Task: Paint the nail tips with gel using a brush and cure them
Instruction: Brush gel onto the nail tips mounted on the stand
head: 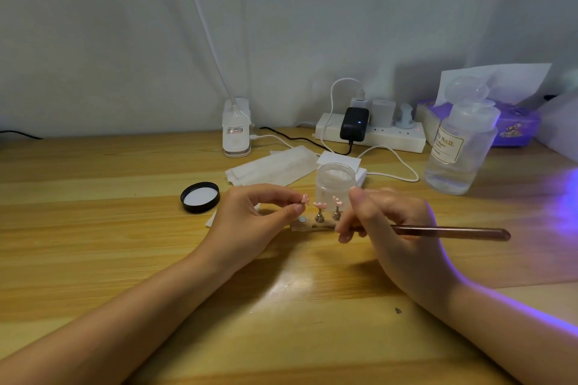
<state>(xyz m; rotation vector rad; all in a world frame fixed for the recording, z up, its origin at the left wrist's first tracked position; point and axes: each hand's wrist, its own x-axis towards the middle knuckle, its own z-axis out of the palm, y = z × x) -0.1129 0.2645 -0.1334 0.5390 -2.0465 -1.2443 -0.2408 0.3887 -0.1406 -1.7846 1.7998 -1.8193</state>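
My left hand [250, 222] pinches a small holder with a pink nail tip [305, 199] between thumb and forefinger, lifted just above the holder base [301, 225]. Two more pink nail tips [320, 205] stand on metal stands [319, 216] on that base. My right hand [387, 225] grips a brown brush [450, 232] that lies nearly level, its handle pointing right; its bristle end is hidden behind my fingers. An open clear gel jar [336, 181] stands right behind the tips.
The jar's black lid [200, 197] lies left of my hand. White wipes [275, 166] lie behind. A large clear bottle [459, 147] stands at right, a power strip [372, 134] with chargers at the back. Purple light glows from the right edge [567, 194].
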